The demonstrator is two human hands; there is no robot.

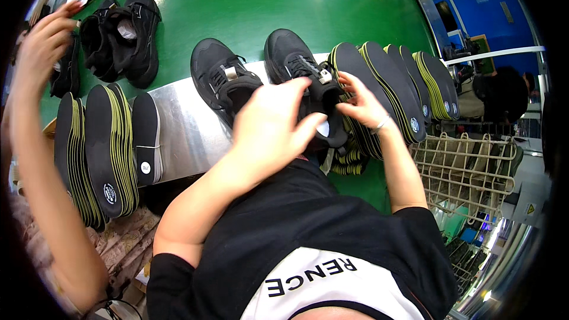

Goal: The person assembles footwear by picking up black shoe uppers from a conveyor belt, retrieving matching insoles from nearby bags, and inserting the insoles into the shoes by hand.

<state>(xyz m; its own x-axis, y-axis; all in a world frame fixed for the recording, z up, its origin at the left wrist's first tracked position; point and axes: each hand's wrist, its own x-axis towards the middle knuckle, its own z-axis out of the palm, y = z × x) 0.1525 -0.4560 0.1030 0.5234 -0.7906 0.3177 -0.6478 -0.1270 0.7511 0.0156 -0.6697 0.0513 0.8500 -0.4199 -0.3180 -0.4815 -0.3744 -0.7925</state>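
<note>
Two black lace-up shoes stand in front of me on a metal strip, toes pointing away. My left hand (267, 119) reaches across between the left shoe (213, 65) and the right shoe (287, 50). Its thumb and forefinger are spread at the right shoe's collar; the other fingers are hidden. At that shoe's other side is my right hand (363, 105), thumb and fingers apart beside the tongue and ankle opening. A white spot (323, 129) shows inside the opening. Neither hand visibly grips anything.
Stacked black insoles with yellow-green edges (373, 83) stand right; further insoles (109, 148) stand left. More black shoes (133, 38) rest on the green table (237, 5). A co-worker's hand (47, 41) reaches in at left. A wire rack (468, 169) is at right.
</note>
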